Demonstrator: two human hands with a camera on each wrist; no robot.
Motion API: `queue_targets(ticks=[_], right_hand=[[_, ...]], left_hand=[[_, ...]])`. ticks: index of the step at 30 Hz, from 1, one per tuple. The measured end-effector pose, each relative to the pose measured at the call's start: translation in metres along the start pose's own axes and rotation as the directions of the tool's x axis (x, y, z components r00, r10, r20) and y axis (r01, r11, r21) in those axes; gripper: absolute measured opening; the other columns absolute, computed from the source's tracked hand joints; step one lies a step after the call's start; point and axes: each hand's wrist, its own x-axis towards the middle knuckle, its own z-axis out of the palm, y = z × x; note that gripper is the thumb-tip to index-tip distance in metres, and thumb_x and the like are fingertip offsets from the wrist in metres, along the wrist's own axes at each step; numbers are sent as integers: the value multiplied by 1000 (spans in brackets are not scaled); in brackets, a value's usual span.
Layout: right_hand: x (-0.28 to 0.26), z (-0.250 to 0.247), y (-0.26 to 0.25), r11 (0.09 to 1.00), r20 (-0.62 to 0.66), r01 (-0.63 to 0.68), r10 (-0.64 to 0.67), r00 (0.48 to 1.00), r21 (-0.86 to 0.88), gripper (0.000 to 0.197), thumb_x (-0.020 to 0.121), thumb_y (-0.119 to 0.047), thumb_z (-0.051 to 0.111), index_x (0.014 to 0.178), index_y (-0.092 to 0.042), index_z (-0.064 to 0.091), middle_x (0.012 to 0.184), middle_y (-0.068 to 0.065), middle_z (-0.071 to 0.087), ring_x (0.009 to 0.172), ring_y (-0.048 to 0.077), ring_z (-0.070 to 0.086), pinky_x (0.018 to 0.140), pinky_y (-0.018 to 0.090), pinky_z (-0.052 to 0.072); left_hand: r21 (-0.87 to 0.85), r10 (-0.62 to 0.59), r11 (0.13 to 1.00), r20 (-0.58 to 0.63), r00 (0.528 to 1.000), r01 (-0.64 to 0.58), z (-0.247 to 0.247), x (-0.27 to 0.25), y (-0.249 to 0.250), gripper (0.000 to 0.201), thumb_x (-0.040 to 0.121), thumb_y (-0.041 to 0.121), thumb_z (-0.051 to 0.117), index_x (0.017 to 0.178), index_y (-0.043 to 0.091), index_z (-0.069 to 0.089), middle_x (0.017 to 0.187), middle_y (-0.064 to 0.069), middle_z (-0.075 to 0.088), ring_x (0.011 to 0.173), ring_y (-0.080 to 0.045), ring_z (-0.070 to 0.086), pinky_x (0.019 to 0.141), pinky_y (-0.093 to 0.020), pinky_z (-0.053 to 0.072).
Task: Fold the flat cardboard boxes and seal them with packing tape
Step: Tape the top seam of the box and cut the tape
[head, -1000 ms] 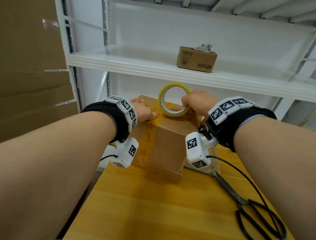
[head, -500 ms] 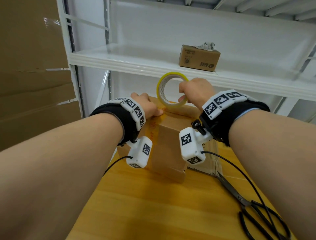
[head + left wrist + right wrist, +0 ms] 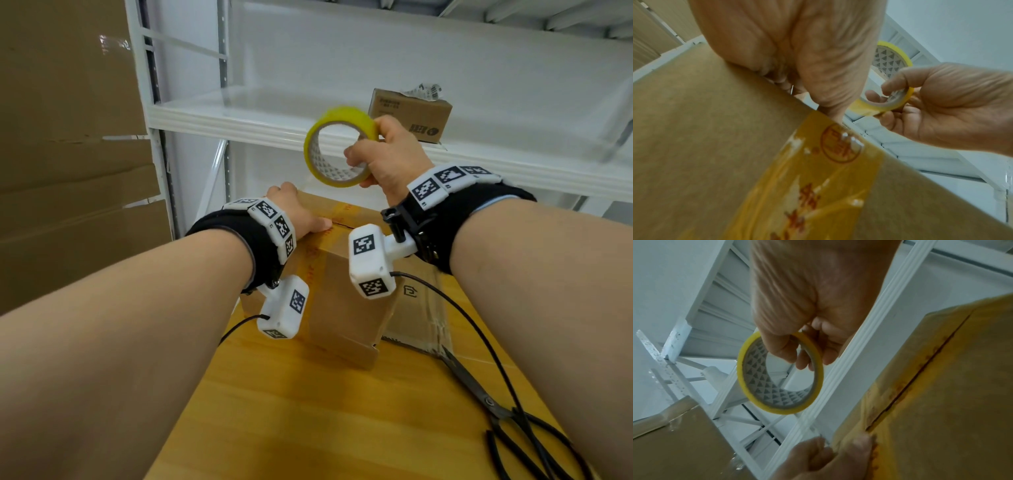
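Note:
A folded cardboard box (image 3: 342, 274) stands on the wooden table (image 3: 308, 411), with yellowish printed tape (image 3: 818, 178) running over its top seam (image 3: 920, 373) and down its side. My left hand (image 3: 298, 216) holds the box's far top edge, thumb on the taped top and fingers bent over the edge. My right hand (image 3: 383, 161) grips a yellow tape roll (image 3: 339, 150) in the air above and behind the box, fingers through its core (image 3: 760, 395). I cannot tell whether a strip still joins roll and box.
Black scissors (image 3: 479, 394) lie on the table at the right, beside wrist cables. A flat cardboard sheet (image 3: 418, 308) lies behind the box on the right. A small carton (image 3: 409, 114) sits on the white shelf (image 3: 239, 116). Large cardboard sheets (image 3: 68, 154) lean at the left.
My right hand has lifted the tape roll from the box top up and to the right. The left hand has stayed on the box's top edge.

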Motion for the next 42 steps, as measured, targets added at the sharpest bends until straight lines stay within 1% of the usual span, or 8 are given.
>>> queue_targets(ticks=[11,16,19,23,29,35,39,42], right_hand=[[-10,-18,25,997,-7,-71,71,997,24,22,73,-7,68,79,-23,54,105,16,72,89,32,69,57,30,48],[-18,-24,35,987,3,-161,161,987,12,27,53,-10,65,74,-24,57,101,16,73,101,36,69,79,40,58],[-22,-26,37,982,20,-189,189,982,-17,27,57,-4,65,74,-24,57,96,13,75,104,36,67,71,34,47],[-24,-27,38,977,19,-206,207,978,-48,28,54,-3,64,70,-24,56,97,19,73,92,32,69,74,39,51],[-32,-28,42,966,47,-230,237,970,-114,32,41,-11,69,70,-22,58,97,24,71,98,40,68,92,56,53],[-33,-29,42,957,58,-262,270,961,-122,31,39,-11,70,64,-24,59,93,22,72,95,39,69,91,57,53],[-32,-31,42,951,60,-280,290,955,-134,29,39,-11,69,62,-25,60,85,16,71,96,40,68,92,57,53],[-36,-33,42,951,55,-277,286,957,-136,29,43,-11,68,67,-24,58,79,13,64,83,32,65,92,55,54]], left_hand=[[91,88,992,15,996,-89,-1,-15,1,63,84,56,63,129,14,50,121,-7,61,106,-28,58,76,-30,40],[199,103,974,55,993,-112,2,-10,-1,59,85,63,56,120,15,57,107,-6,65,85,-23,55,78,-33,47],[262,108,957,76,991,-125,3,-8,0,62,87,64,50,121,13,59,104,-7,64,85,-23,56,77,-33,48],[299,134,942,76,988,-151,4,-7,-1,55,87,65,48,113,18,61,100,-3,59,85,-20,53,75,-31,44],[350,212,906,112,971,-238,4,-12,1,56,95,58,38,126,16,60,124,-8,62,108,-25,59,84,-33,44],[472,146,840,279,949,-268,2,-20,3,92,77,84,29,141,18,38,154,-6,26,144,-27,18,112,-50,18],[489,138,828,295,945,-274,2,-26,8,93,82,80,27,153,20,19,161,-3,6,148,-27,-2,116,-52,4],[509,240,771,325,915,-383,11,-25,17,79,92,69,22,154,20,15,162,-2,7,149,-22,-1,117,-51,4]])
